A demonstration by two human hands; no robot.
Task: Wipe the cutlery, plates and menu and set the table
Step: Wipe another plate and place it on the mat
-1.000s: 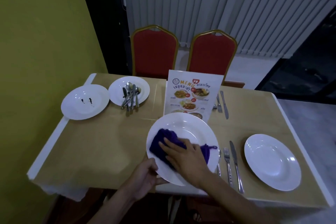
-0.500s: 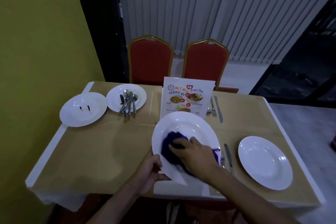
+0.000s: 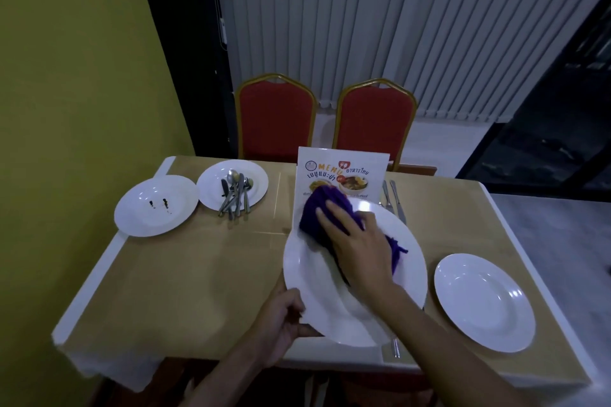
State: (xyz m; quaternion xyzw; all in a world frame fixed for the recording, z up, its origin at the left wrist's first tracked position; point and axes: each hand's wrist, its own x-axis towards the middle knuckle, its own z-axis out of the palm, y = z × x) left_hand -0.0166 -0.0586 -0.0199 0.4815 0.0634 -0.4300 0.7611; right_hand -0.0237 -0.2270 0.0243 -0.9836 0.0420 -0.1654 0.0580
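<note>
My left hand (image 3: pixel 281 320) grips the near-left rim of a large white plate (image 3: pixel 310 281), held tilted above the table's front edge. My right hand (image 3: pixel 357 241) presses a purple cloth (image 3: pixel 325 208) flat against the plate's far-left part. Behind the plate stands the menu card (image 3: pixel 344 172), its lower half hidden. A clean white plate (image 3: pixel 484 302) lies at the right. At the far left, one plate (image 3: pixel 155 205) carries dark stains and another plate (image 3: pixel 211 188) holds several pieces of cutlery (image 3: pixel 235 195). A knife and fork (image 3: pixel 393 195) lie right of the menu.
The tan table (image 3: pixel 185 277) has white edges. Two red chairs (image 3: pixel 276 116) stand at its far side. A yellow wall runs close along the left. More cutlery (image 3: pixel 395 347) peeks out under the held plate at the front edge.
My right hand has slid the purple cloth from the plate's near middle up to its far-left rim. The plate is raised and tilted more toward me, covering more of the menu.
</note>
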